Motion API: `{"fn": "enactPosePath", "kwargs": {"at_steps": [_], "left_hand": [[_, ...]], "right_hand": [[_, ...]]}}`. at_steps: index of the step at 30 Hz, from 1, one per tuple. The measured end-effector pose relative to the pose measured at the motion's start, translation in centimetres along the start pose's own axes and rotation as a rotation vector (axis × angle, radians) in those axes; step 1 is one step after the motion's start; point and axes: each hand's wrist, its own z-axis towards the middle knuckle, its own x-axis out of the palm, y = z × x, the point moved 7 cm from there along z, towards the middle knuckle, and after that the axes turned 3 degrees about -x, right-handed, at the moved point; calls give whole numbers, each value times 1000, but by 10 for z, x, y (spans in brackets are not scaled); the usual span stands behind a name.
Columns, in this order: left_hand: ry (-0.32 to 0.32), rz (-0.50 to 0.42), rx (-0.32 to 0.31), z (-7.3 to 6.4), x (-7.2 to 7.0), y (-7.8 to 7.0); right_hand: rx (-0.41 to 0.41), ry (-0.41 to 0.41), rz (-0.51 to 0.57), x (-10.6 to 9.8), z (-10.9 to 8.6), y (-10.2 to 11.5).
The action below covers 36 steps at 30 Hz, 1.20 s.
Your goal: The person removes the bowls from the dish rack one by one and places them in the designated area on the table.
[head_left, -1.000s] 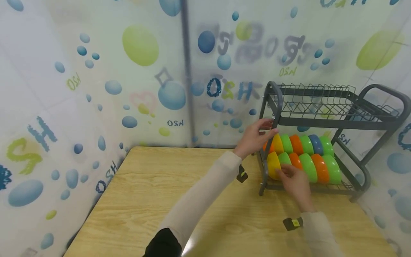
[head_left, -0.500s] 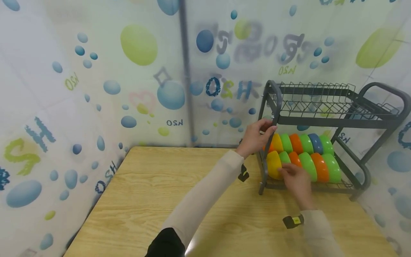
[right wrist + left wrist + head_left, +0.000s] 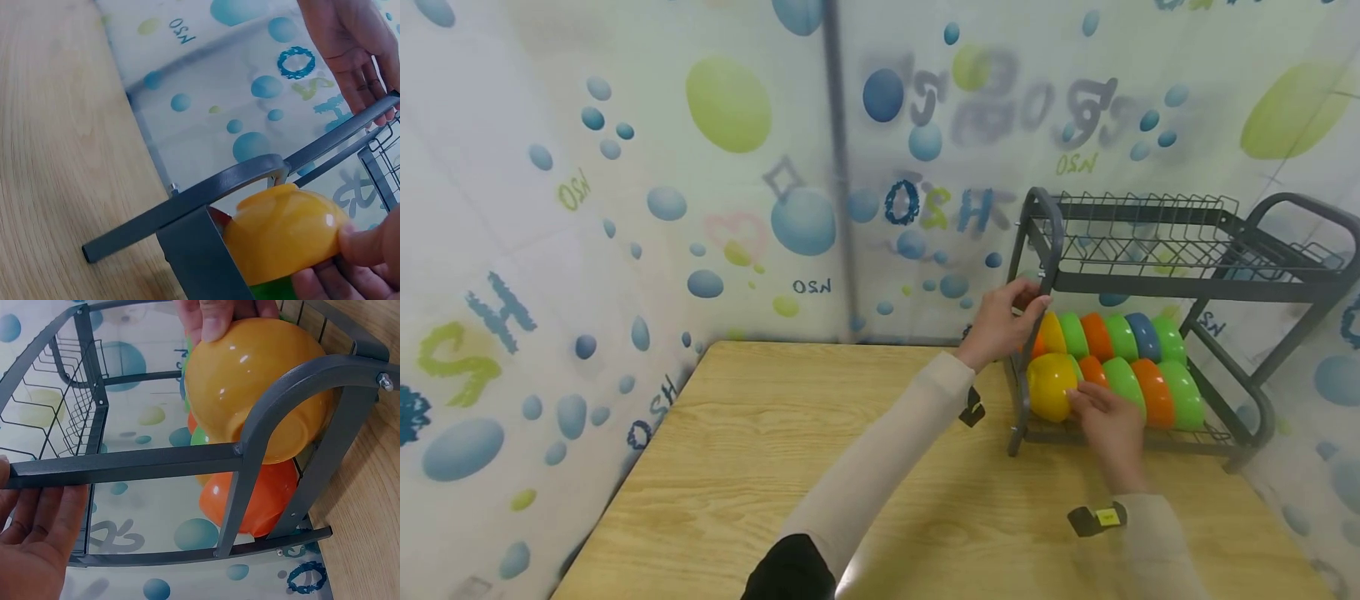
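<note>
My right hand point(image 3: 1108, 429) pinches the rim of a yellow bowl point(image 3: 1049, 387) at the front left of the lower tier of a dark grey two-tier dish rack point(image 3: 1180, 287). In the right wrist view, the thumb lies on this bowl's point(image 3: 284, 231) outer side, with the fingers below its edge. My left hand point(image 3: 1000, 325) grips the rack's left side bar, its fingers curled under the metal in the left wrist view. Two rows of bowls stand on edge in the lower tier, among them a green bowl point(image 3: 1180, 396) and a blue bowl point(image 3: 1142, 336).
The rack's upper wire tier point(image 3: 1142, 242) sits over the bowls. A wooden table point(image 3: 760, 450) carries the rack at its right side. A printed wall sheet point(image 3: 737, 208) stands behind and beside the table. An orange bowl point(image 3: 250, 497) shows behind the yellow one in the left wrist view.
The yellow bowl has turned so that more of its rounded outside faces the head camera, and the right hand has shifted slightly right with it. The left hand stays at the rack's side.
</note>
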Motion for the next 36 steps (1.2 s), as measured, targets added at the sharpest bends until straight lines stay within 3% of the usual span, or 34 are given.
{"fn": "enactPosePath", "kwargs": {"at_steps": [7, 22, 28, 36], "left_hand": [[-2, -1, 7, 0, 0, -1], [8, -8, -20, -2, 0, -2], [10, -11, -24, -3, -1, -2], [23, -5, -37, -4, -1, -4]], "right_hand": [[44, -2, 130, -2, 3, -3], [139, 40, 304, -10, 4, -8], [132, 61, 474, -12, 4, -6], [52, 104, 591, -20, -2, 2]]}}
